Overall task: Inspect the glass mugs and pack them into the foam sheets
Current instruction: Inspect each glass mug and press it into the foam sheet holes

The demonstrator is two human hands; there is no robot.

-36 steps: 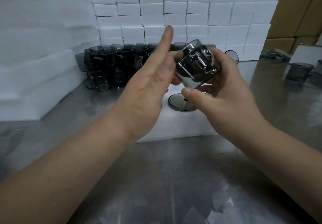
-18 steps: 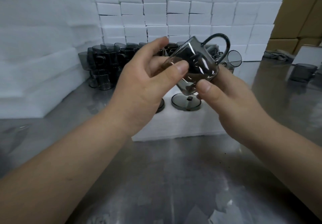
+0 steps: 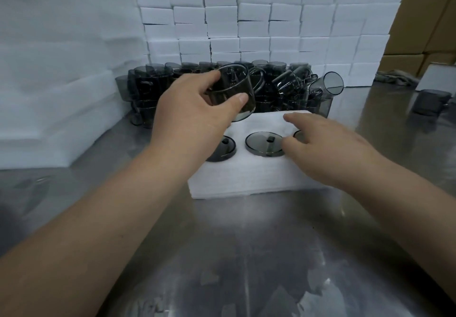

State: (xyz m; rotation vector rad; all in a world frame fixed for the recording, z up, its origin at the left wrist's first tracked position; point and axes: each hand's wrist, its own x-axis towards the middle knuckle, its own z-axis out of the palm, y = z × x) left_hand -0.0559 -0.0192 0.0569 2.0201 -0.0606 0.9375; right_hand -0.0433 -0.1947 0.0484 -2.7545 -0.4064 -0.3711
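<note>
A: The steel desk (image 3: 246, 242) lies in front of you, with a wall of white foam blocks (image 3: 222, 11) at 12 o'clock. Where is the mug?

B: It's in your left hand (image 3: 187, 117). Your thumb and fingers curl round the smoked glass mug (image 3: 234, 87), above the far left corner of the foam sheet (image 3: 246, 178). Its long axis leans from 11 to 5 o'clock, and the handle points to 3 o'clock. I cannot tell which end is the mouth.

A: And your right hand (image 3: 328, 151)?

B: Its fingers are spread and loose, holding nothing, low over the sheet's right side. Whether it touches the foam is unclear. Two packed mugs (image 3: 264, 144) sit sunk in the sheet between your hands. A heap of mugs (image 3: 153, 82) stands behind, near 11 o'clock.
</note>
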